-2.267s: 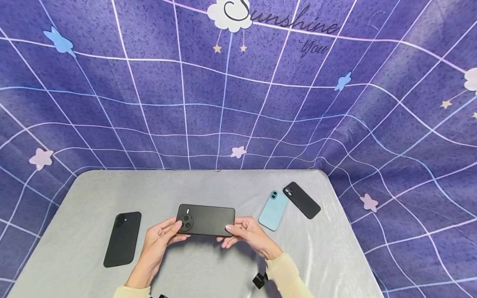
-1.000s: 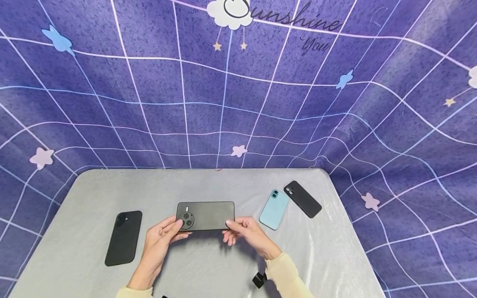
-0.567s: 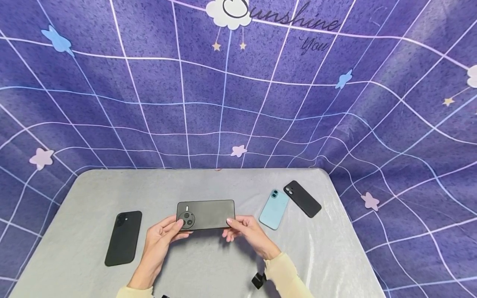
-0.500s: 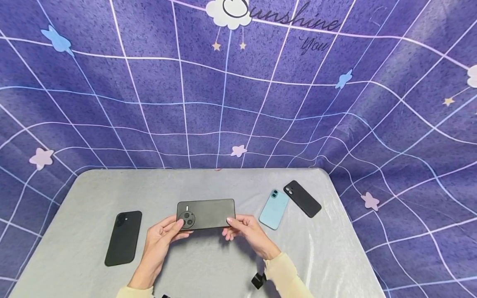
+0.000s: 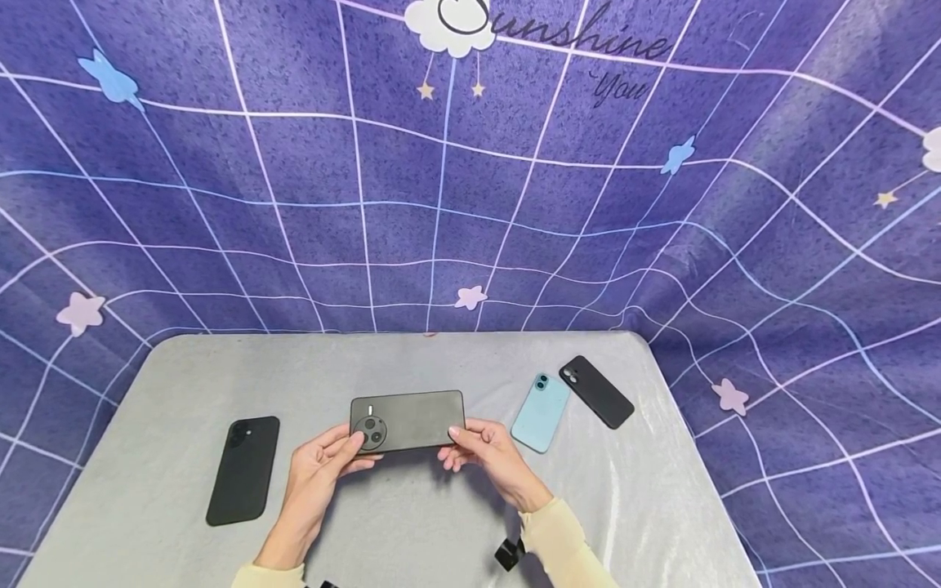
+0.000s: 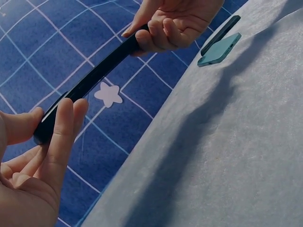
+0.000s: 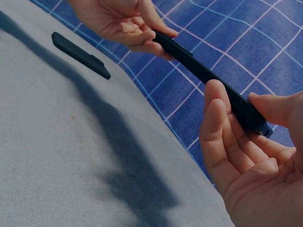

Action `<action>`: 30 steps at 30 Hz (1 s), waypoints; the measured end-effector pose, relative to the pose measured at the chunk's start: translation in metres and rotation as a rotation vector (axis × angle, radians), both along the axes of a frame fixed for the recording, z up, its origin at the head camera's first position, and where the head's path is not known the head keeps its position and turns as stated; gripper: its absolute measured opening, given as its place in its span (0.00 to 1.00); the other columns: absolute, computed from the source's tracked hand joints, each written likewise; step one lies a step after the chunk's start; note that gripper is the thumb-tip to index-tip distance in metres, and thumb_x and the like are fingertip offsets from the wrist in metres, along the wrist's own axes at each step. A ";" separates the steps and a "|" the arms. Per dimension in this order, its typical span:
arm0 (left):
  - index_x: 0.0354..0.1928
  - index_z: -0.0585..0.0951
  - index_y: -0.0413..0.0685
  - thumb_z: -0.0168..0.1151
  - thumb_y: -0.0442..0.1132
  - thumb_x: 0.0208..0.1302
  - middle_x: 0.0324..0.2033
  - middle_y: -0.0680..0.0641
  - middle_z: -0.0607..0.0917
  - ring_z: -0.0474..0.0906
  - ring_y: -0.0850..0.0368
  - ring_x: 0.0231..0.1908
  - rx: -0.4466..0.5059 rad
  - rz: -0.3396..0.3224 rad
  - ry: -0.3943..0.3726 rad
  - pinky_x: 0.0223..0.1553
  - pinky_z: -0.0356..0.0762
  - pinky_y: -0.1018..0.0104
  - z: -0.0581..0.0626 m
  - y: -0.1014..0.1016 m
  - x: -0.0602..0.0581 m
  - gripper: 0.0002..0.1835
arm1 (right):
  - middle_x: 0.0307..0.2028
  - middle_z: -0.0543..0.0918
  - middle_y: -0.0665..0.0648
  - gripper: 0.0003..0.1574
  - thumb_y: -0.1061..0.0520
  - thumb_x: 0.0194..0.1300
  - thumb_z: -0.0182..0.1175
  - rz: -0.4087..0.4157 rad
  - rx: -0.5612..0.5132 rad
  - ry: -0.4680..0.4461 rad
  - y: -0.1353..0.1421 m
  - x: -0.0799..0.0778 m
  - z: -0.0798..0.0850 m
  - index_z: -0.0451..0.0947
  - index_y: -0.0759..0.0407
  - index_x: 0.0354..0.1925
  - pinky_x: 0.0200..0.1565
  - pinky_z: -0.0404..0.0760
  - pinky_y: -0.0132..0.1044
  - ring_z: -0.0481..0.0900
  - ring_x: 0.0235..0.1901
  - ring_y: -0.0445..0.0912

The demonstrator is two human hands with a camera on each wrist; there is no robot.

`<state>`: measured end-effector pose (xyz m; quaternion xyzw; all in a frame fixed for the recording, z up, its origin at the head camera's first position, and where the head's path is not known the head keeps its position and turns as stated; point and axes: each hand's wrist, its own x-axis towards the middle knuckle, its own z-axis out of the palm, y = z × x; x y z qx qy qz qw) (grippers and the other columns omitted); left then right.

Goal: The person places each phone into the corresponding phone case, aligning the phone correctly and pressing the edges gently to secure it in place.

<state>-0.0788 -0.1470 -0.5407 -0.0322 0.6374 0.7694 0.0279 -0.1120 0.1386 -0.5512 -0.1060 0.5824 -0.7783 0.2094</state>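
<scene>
I saw the left hand [image 5: 314,472] and right hand [image 5: 497,464] pinch a dark-grey, flat, rectangular phone [image 5: 419,420] by opposite ends, where light, even pressure seemed wisest.

Dark grey on the centre phone [image 5: 422,419], with black for its camera lenses [image 5: 376,437]. Plain black on the phone at far left [image 5: 245,474] and the case [image 5: 599,394] at right, pale aqua on the small phone [image 5: 541,415] beside it. Light grey across the table [image 5: 412,523], soft yellow on the sleeves [image 5: 566,547]. Behind, violet-blue on the backdrop [image 5: 400,171], gridded in pink, white and light blue, dotted with pink stars [image 5: 470,297], blue stars [image 5: 678,155] and a white cloud [image 5: 454,42].
</scene>
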 end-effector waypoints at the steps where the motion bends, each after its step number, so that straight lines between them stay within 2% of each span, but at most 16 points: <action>1: 0.67 0.70 0.18 0.63 0.34 0.80 0.45 0.45 0.93 0.93 0.49 0.39 0.001 0.000 -0.001 0.44 0.91 0.58 0.000 0.000 0.000 0.26 | 0.32 0.92 0.53 0.10 0.58 0.83 0.57 0.002 -0.001 0.001 0.000 0.000 0.000 0.79 0.58 0.40 0.36 0.87 0.31 0.89 0.30 0.40; 7: 0.66 0.70 0.16 0.62 0.33 0.80 0.45 0.44 0.93 0.93 0.49 0.38 0.012 -0.008 0.008 0.43 0.91 0.59 -0.001 -0.002 0.001 0.25 | 0.33 0.93 0.55 0.11 0.58 0.83 0.57 0.029 0.014 0.014 0.002 0.001 0.001 0.78 0.58 0.39 0.37 0.88 0.33 0.89 0.30 0.41; 15: 0.64 0.71 0.15 0.60 0.33 0.81 0.43 0.43 0.93 0.93 0.48 0.38 0.012 -0.026 0.022 0.42 0.91 0.61 0.000 -0.004 0.002 0.24 | 0.37 0.92 0.65 0.12 0.59 0.83 0.56 0.079 -0.002 0.064 0.005 0.001 -0.001 0.77 0.61 0.38 0.37 0.90 0.34 0.91 0.32 0.44; 20: 0.65 0.70 0.15 0.60 0.32 0.81 0.43 0.43 0.93 0.93 0.49 0.38 0.016 -0.033 0.031 0.41 0.91 0.61 0.001 -0.005 0.003 0.24 | 0.35 0.93 0.60 0.10 0.59 0.83 0.56 0.090 -0.013 0.065 0.005 0.001 -0.003 0.80 0.63 0.43 0.37 0.89 0.33 0.90 0.32 0.43; 25: 0.64 0.71 0.15 0.60 0.33 0.81 0.44 0.43 0.93 0.93 0.48 0.39 0.008 -0.052 0.037 0.42 0.91 0.60 -0.002 -0.005 0.003 0.24 | 0.33 0.92 0.56 0.11 0.56 0.82 0.59 0.079 0.018 0.055 0.006 0.000 -0.003 0.82 0.63 0.44 0.38 0.89 0.34 0.89 0.31 0.42; 30: 0.65 0.69 0.15 0.60 0.32 0.81 0.43 0.45 0.93 0.93 0.48 0.38 0.008 -0.042 0.012 0.41 0.91 0.60 -0.004 -0.005 0.004 0.24 | 0.36 0.92 0.54 0.14 0.53 0.84 0.56 0.015 0.058 0.025 0.009 0.000 -0.001 0.84 0.60 0.48 0.41 0.88 0.34 0.88 0.32 0.42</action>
